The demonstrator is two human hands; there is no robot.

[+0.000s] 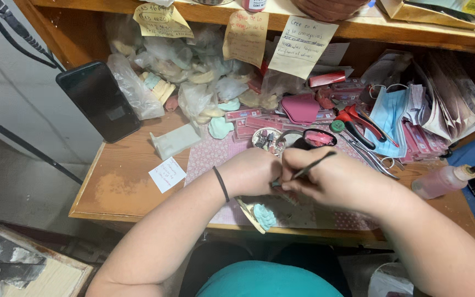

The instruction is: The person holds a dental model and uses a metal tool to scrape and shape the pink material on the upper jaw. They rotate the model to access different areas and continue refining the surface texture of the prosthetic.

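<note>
- A thin dark metal hand tool [313,165] is pinched between the closed fingers of the right hand [331,179], pen-fashion; its free end slants up and away from the grip toward the far right, and its working tip is hidden between the two hands.
- The left hand [254,171] is curled shut just left of that grip, knuckles touching the right fingers; whatever is held inside it cannot be made out.
- A black elastic band [221,183] is worn on the left wrist.
- Just below the grip, toward the body, a pale turquoise plaster dental cast [264,215] is seen lying on a pink dotted mat [204,157], beside a cream-coloured tray edge [247,212].
- Just beyond the hands, a small round dish of tiny bits [265,138] and a round black-rimmed container with pink contents [317,138] are placed.
- To the right of the grip, red-handled pliers [358,125], a light blue face mask [388,118] and, farther out, a pink-filled plastic squeeze bottle [441,181] are laid on the wooden desk [122,192].
- Well to the left of the grip, a small white paper note [167,174], a white plaster block [174,142] and a black smartphone [99,100] leaning against the wall are found.
- Beyond, clear plastic bags of casts [166,77] are piled under yellow paper notes [246,37].
</note>
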